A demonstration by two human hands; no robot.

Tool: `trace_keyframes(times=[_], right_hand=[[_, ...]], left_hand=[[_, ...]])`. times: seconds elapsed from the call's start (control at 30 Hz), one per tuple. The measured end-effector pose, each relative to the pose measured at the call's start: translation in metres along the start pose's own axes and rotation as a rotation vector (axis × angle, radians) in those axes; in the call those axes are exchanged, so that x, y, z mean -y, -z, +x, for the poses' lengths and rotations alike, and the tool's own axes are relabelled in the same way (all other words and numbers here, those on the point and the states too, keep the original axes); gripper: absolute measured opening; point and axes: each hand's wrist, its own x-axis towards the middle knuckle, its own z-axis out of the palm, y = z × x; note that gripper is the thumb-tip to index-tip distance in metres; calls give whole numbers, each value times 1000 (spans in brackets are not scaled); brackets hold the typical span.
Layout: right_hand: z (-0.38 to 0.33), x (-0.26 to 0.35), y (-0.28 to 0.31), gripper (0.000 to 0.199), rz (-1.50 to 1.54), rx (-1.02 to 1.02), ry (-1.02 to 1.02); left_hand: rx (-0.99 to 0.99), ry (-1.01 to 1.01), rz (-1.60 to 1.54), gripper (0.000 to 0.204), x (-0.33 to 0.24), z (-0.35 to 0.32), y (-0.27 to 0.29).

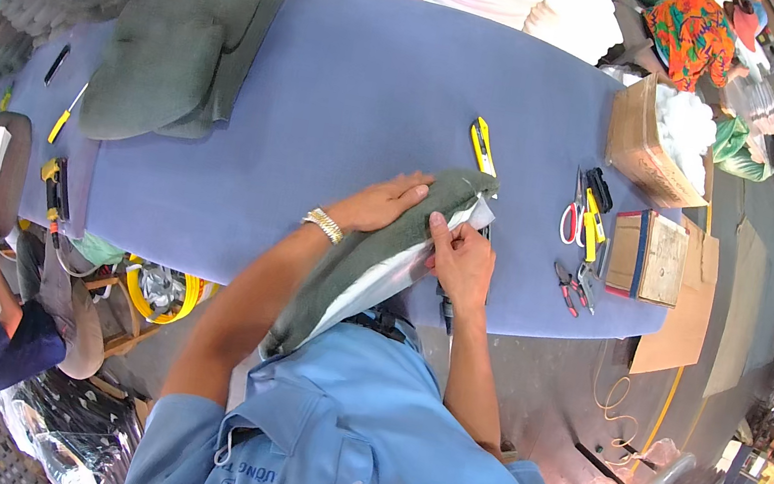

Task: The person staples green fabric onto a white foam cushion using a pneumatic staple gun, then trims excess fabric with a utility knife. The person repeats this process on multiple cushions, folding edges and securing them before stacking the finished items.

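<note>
A dark grey fabric-covered cushion (373, 235) with a white underside (375, 286) is propped slantwise between the table's near edge and my body. My left hand (381, 203), with a gold-coloured band at the wrist, lies flat on its grey cover with the fingers stretched out. My right hand (460, 262) pinches the cushion's edge where grey cover meets white material, near the far tip. Just beyond that tip, a yellow utility knife (483, 146) rests on the blue-covered table (351, 84). A dark tool by my right wrist is mostly hidden.
Grey covers (159, 54) are stacked at the left. Toward the right lie red-handled scissors (572, 221), another yellow knife (593, 224) and pliers (566, 287), beside a wooden block (648, 256) and a cardboard box (641, 140) with white stuffing. A co-worker (19, 326) sits at left.
</note>
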Motion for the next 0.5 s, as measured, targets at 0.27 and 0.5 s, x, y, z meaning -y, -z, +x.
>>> trace_keyframes(times=[0.27, 0.5], right_hand=[[9, -45, -32, 30, 686, 102, 115], [11, -60, -40, 28, 900, 219, 112]], left_hand=[[87, 190, -173, 72, -10, 5, -14], [127, 97, 179, 80, -42, -21, -16]])
